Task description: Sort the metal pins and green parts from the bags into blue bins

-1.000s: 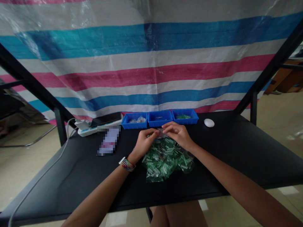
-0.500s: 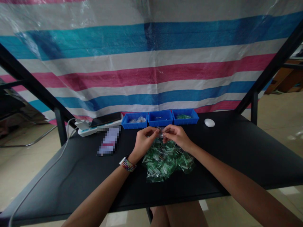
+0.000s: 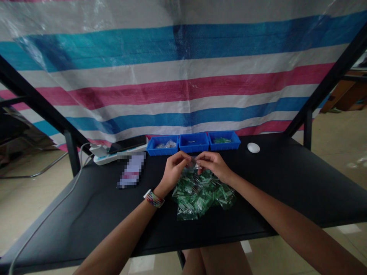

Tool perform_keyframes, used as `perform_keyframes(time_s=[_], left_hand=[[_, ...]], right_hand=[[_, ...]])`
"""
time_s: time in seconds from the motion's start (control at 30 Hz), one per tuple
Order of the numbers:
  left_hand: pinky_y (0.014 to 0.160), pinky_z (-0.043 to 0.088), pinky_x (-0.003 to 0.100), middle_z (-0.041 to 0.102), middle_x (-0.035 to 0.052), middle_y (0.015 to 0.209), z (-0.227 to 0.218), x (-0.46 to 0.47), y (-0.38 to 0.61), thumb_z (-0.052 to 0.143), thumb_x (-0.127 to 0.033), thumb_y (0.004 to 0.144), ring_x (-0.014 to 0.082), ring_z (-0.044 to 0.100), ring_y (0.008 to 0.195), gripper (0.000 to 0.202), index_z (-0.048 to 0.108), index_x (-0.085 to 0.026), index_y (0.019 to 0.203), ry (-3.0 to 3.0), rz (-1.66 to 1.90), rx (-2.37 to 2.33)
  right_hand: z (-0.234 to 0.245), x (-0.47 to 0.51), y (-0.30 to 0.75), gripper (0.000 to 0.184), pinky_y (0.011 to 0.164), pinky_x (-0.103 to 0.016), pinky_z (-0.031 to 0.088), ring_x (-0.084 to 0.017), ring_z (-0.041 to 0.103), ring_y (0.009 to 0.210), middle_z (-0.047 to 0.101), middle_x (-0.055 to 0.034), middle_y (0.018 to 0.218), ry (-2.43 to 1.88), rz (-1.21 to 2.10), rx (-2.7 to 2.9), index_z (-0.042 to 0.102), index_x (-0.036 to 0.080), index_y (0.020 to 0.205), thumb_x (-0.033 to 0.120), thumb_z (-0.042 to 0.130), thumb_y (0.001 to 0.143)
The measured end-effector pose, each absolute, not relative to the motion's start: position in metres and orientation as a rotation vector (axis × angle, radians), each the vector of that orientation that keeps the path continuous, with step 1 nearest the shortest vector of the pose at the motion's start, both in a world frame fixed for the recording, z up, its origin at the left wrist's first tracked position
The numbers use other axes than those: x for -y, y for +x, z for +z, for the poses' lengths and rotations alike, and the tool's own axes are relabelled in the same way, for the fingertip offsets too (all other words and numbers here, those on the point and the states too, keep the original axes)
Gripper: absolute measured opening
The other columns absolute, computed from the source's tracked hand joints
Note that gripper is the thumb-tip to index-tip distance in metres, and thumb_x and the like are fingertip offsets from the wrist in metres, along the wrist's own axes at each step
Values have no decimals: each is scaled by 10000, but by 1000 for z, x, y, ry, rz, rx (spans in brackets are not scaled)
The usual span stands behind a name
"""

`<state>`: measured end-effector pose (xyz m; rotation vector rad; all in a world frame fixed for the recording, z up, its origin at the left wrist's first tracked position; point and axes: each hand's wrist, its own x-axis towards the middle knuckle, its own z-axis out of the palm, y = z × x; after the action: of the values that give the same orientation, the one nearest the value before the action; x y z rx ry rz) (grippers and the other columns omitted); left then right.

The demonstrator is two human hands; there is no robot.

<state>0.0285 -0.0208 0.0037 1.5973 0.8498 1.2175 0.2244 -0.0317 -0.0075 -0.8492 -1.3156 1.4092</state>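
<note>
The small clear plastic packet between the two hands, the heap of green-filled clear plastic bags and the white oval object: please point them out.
Small clear plastic packet [image 3: 194, 164]: head view, visible middle.
Heap of green-filled clear plastic bags [image 3: 201, 194]: head view, visible middle.
White oval object [image 3: 253, 148]: head view, top surface.
</note>
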Motion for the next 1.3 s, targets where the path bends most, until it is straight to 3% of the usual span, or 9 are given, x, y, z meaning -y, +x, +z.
perform_keyframes(time_s=[0.23,0.7,1.1,1.3], left_hand=[[691,459,285,624,7,720,6,25,29,652,-238,874,159,580,710,169,647,-187,713,1633,1281,-824],[686,467,264,660,15,708,8,29,33,696,-253,838,153,599,697,169,670,-169,693,1574,1327,-868],[653,470,259,645,12,720,4,25,34,690,-423,930,143,589,673,282,700,-165,816,1551,1249,-840],[509,389,248,548,-10,595,1,23,33,589,-545,952,120,513,521,452,592,-182,682,1468,1269,-935]], right_hand=[[-10,31,223,336,573,-301,580,-167,690,586,722,-11,770,-838,1388,1365,737,191,872,472,880,757],[-14,32,220,345,602,-288,547,-170,712,589,716,-10,749,-795,1331,1433,704,175,874,462,869,779],[-9,32,223,254,598,-298,563,-165,704,583,740,-14,773,-817,1266,1379,742,189,923,386,839,796],[-8,33,225,204,608,-286,552,-148,698,605,724,-6,793,-835,1082,1384,806,220,1013,357,773,866]])
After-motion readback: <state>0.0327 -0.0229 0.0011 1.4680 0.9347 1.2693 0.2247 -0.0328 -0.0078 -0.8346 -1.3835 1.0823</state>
